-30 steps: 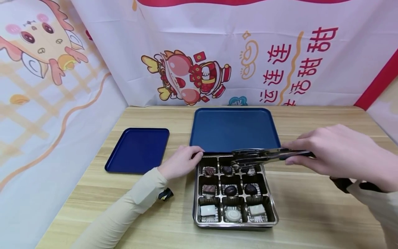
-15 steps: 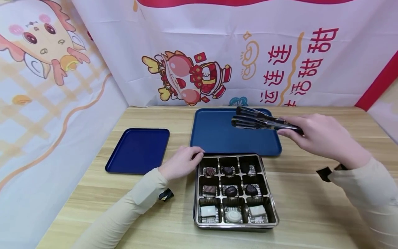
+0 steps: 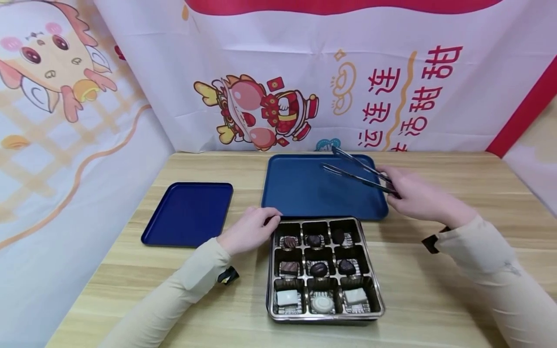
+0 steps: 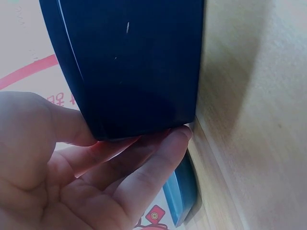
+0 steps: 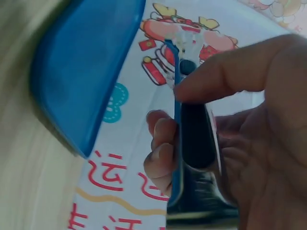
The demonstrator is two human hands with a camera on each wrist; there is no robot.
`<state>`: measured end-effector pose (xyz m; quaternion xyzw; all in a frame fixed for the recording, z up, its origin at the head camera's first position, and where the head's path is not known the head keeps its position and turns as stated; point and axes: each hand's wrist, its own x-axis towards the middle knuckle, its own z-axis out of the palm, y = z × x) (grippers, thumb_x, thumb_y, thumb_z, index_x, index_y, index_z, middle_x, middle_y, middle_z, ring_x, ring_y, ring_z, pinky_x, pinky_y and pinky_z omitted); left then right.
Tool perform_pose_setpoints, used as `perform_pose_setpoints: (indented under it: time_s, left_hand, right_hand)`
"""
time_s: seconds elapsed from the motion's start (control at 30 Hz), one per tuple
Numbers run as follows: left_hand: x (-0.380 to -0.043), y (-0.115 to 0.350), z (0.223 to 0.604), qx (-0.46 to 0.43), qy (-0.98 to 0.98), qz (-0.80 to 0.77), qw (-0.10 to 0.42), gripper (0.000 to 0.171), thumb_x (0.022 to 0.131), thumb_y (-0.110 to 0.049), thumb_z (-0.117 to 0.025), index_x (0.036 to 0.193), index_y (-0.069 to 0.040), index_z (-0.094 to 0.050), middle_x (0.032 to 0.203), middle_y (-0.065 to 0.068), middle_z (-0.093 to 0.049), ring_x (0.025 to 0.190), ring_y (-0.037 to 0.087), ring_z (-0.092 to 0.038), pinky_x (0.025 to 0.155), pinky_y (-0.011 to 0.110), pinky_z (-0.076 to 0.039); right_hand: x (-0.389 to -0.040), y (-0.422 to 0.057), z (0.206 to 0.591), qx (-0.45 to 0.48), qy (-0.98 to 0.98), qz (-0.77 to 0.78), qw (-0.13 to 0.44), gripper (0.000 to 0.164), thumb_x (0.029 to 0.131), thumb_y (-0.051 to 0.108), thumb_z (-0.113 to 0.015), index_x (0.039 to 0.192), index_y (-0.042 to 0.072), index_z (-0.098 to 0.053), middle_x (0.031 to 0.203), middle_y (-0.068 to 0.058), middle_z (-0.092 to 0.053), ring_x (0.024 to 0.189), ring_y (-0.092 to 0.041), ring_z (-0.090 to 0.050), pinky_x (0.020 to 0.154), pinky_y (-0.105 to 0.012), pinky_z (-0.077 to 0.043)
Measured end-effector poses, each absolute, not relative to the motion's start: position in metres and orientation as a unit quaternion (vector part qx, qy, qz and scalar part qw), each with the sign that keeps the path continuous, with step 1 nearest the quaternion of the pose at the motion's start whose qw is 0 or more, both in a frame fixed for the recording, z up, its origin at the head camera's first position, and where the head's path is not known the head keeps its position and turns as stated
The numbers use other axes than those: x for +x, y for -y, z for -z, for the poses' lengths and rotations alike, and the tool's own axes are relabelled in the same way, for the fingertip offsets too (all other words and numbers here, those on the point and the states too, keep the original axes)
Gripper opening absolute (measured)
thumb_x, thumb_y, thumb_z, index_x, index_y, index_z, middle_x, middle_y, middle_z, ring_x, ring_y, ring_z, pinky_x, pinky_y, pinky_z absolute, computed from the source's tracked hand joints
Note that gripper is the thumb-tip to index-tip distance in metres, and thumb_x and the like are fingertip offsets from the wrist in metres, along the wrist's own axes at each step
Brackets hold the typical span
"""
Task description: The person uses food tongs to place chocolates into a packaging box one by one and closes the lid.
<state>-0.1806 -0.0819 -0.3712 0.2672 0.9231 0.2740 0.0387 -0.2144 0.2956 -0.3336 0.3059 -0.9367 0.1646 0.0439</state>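
Observation:
My left hand (image 3: 250,228) holds the far left corner of a chocolate box (image 3: 326,317). In the left wrist view, the thumb and fingers (image 4: 158,163) lie about the end of its dark blue wall (image 4: 129,72). Each compartment of the box's shiny insert has a chocolate in it: white ones (image 3: 287,297) in the near row, dark ones (image 3: 319,269) in the middle and far rows. Metal tongs (image 3: 354,177) are gripped in my right hand (image 3: 417,198). Their arms are spread, with nothing between the tips, over the large blue tray (image 3: 296,186). The right wrist view shows the tongs' black grip (image 5: 197,136) under the thumb.
A smaller dark blue tray (image 3: 189,212) lies left of the box on the wooden table (image 3: 435,299). Directly behind the box is the large tray. A printed cloth (image 3: 270,38) hangs along the table's back edge, and another patterned one (image 3: 87,159) on the left.
My right hand has lifted the tongs from the box's far right compartment and carried them back over the large tray. Their arms have spread apart. The left hand stays at the box corner.

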Motion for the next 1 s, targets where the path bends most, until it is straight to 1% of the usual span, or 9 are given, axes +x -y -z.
perform_pose_setpoints:
  time_s: [0.03, 0.13, 0.3, 0.37, 0.47, 0.63, 0.7, 0.83, 1.0]
  left_hand:
    - [-0.18, 0.082, 0.371, 0.267, -0.923, -0.275, 0.037, 0.028, 0.101, -0.017, -0.046, 0.118, -0.004, -0.064, 0.082, -0.003, -0.06, 0.05, 0.007, -0.05, 0.065, 0.025, -0.044]
    - [-0.18, 0.083, 0.37, 0.265, -0.923, -0.276, 0.037, 0.028, 0.101, -0.017, -0.046, 0.118, -0.004, -0.064, 0.081, -0.004, -0.059, 0.049, 0.008, -0.049, 0.063, 0.026, -0.044]
    - [-0.18, 0.084, 0.373, 0.267, -0.924, -0.271, 0.033, 0.028, 0.101, -0.018, -0.046, 0.117, -0.005, -0.065, 0.081, -0.004, -0.06, 0.049, 0.007, -0.05, 0.062, 0.025, -0.044]
    - [-0.181, 0.084, 0.374, 0.269, -0.924, -0.271, 0.032, 0.027, 0.101, -0.018, -0.046, 0.117, -0.005, -0.065, 0.083, -0.003, -0.061, 0.05, 0.007, -0.05, 0.063, 0.025, -0.044]
    - [-0.181, 0.084, 0.373, 0.269, -0.923, -0.272, 0.032, 0.027, 0.101, -0.018, -0.046, 0.116, -0.006, -0.065, 0.087, -0.003, -0.062, 0.052, 0.007, -0.051, 0.065, 0.025, -0.044]
    - [-0.181, 0.082, 0.37, 0.268, -0.923, -0.274, 0.036, 0.026, 0.101, -0.017, -0.047, 0.116, -0.006, -0.065, 0.09, -0.003, -0.062, 0.054, 0.008, -0.051, 0.065, 0.025, -0.044]
    - [-0.181, 0.082, 0.37, 0.267, -0.923, -0.275, 0.037, 0.026, 0.101, -0.016, -0.047, 0.116, -0.006, -0.065, 0.089, -0.003, -0.062, 0.052, 0.008, -0.051, 0.065, 0.026, -0.044]
    - [-0.18, 0.082, 0.369, 0.266, -0.923, -0.275, 0.039, 0.027, 0.101, -0.017, -0.046, 0.117, -0.006, -0.065, 0.087, -0.002, -0.062, 0.049, 0.008, -0.05, 0.064, 0.026, -0.044]
    - [-0.18, 0.082, 0.37, 0.268, -0.925, -0.268, 0.035, 0.027, 0.101, -0.017, -0.047, 0.116, -0.006, -0.065, 0.092, -0.002, -0.063, 0.052, 0.007, -0.051, 0.067, 0.025, -0.044]
  right_hand:
    - [-0.216, -0.295, 0.336, 0.315, 0.932, -0.169, 0.053, 0.053, 0.084, 0.0, -0.053, 0.134, -0.01, -0.037, 0.101, -0.016, -0.055, 0.084, -0.023, -0.053, 0.074, -0.038, -0.043]
    - [-0.222, -0.293, 0.345, 0.327, 0.923, -0.187, 0.073, 0.044, 0.083, -0.006, -0.057, 0.125, -0.011, -0.042, 0.09, -0.011, -0.054, 0.078, -0.02, -0.053, 0.07, -0.035, -0.045]
    - [-0.229, -0.297, 0.355, 0.33, 0.922, -0.184, 0.081, 0.034, 0.081, -0.005, -0.066, 0.112, -0.007, -0.052, 0.093, -0.012, -0.06, 0.074, -0.019, -0.055, 0.067, -0.035, -0.047]
    - [-0.231, -0.299, 0.358, 0.332, 0.924, -0.17, 0.08, 0.032, 0.082, -0.002, -0.067, 0.111, -0.007, -0.055, 0.096, -0.015, -0.06, 0.075, -0.02, -0.056, 0.068, -0.036, -0.047]
    - [-0.233, -0.303, 0.362, 0.323, 0.932, -0.144, 0.083, 0.035, 0.084, 0.004, -0.068, 0.117, -0.005, -0.059, 0.099, -0.016, -0.06, 0.076, -0.021, -0.056, 0.067, -0.037, -0.046]
    - [-0.237, -0.31, 0.363, 0.285, 0.948, -0.124, 0.072, 0.041, 0.089, 0.019, -0.068, 0.123, -0.001, -0.06, 0.109, -0.019, -0.062, 0.087, -0.028, -0.059, 0.075, -0.044, -0.045]
    - [-0.238, -0.311, 0.363, 0.274, 0.952, -0.124, 0.06, 0.04, 0.089, 0.019, -0.068, 0.122, -0.002, -0.06, 0.113, -0.019, -0.062, 0.092, -0.029, -0.059, 0.077, -0.046, -0.044]
    - [-0.24, -0.315, 0.364, 0.263, 0.956, -0.126, 0.038, 0.033, 0.086, 0.011, -0.065, 0.115, -0.005, -0.061, 0.1, -0.015, -0.063, 0.078, -0.023, -0.055, 0.068, -0.039, -0.043]
    - [-0.244, -0.32, 0.368, 0.264, 0.954, -0.143, 0.02, 0.027, 0.083, 0.005, -0.064, 0.109, -0.004, -0.063, 0.09, -0.008, -0.062, 0.072, -0.019, -0.053, 0.065, -0.036, -0.042]
